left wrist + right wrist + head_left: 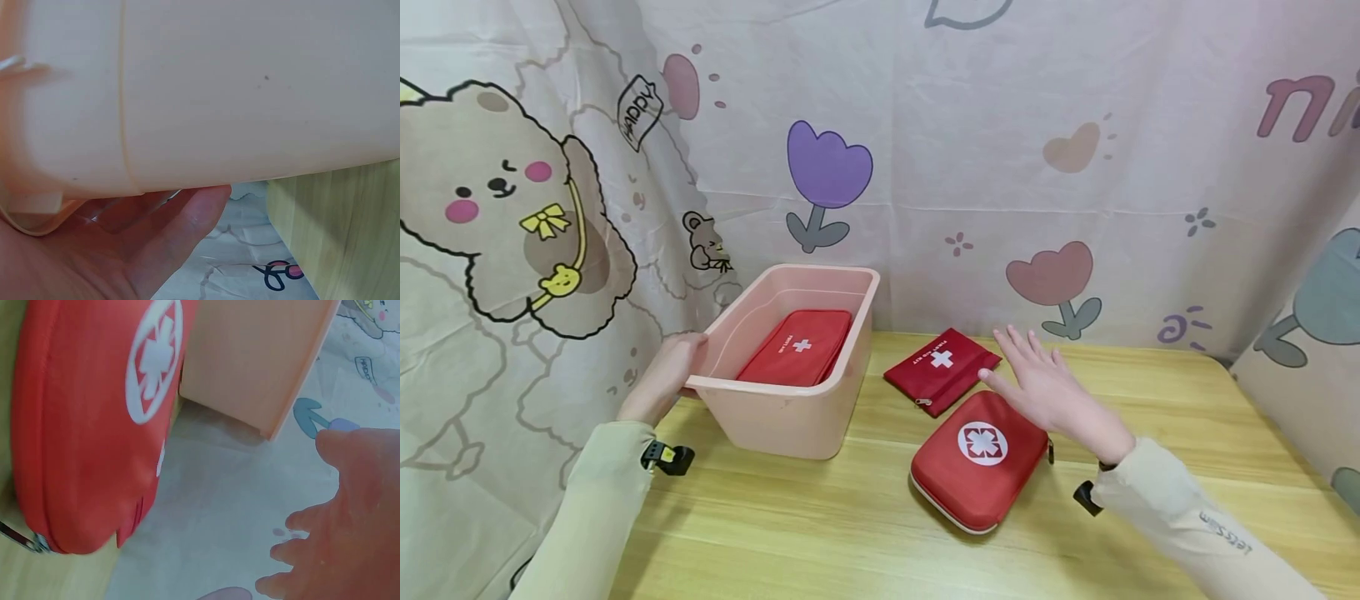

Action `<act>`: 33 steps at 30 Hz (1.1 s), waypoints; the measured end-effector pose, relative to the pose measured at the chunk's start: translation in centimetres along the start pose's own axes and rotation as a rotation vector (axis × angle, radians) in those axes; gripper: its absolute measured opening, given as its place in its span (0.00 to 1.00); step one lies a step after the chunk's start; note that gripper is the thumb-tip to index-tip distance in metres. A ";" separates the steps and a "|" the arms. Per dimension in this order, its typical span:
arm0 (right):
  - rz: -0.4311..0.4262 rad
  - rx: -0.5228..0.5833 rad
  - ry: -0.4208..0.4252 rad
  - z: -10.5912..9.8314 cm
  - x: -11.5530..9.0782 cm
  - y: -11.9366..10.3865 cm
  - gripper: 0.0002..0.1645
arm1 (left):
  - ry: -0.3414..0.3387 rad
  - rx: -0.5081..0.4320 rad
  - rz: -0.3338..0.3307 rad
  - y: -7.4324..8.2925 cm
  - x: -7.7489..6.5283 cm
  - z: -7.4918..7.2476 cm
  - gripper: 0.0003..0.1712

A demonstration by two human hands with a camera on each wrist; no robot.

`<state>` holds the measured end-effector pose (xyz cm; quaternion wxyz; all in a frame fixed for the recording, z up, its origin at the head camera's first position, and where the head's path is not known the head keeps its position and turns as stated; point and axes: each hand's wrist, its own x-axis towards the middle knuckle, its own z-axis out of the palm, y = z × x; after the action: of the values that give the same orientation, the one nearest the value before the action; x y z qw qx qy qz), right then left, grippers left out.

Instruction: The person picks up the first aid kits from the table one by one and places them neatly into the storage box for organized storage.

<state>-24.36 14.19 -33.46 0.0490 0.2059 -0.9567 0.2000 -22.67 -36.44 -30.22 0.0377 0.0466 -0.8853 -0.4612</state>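
Note:
A pink plastic bin (775,423) stands at the left of the table. My left hand (662,375) grips its left rim near the front corner; in the left wrist view the thumb lies along the bin's outer wall. Inside the bin lies a red first aid pouch (827,329) with a white cross. My right hand (1048,392), fingers straight and spread, hovers over the far right part of a red hard-shell first aid case (951,483). Behind that case lies a flat red zip pouch (917,375). The right wrist view shows nothing in the right hand (359,519).
The wooden table (767,525) carries all these things. A patterned cloth (940,267) hangs close behind the table and along its left and right sides. A zipper pull (1051,452) sticks out at the case's right side.

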 end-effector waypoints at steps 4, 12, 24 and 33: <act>0.003 0.011 0.003 0.8 -0.7 0.0 0.49 | -0.011 0.000 -0.009 -0.1 0.0 -0.1 0.36; 0.018 -0.005 0.014 2.7 -2.1 -0.3 0.49 | 0.005 0.015 -0.003 0.0 0.0 -0.1 0.35; 0.103 -0.030 -0.031 5.9 -3.1 -1.0 0.48 | 0.003 0.019 0.003 0.0 0.0 0.0 0.35; 0.144 -0.057 -0.035 7.2 -2.7 -1.4 0.44 | -0.004 0.014 -0.005 0.0 0.0 0.0 0.36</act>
<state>-21.43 11.11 -40.02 0.0238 0.1385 -0.9751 0.1718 -22.70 -36.47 -30.25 0.0345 0.0481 -0.8884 -0.4552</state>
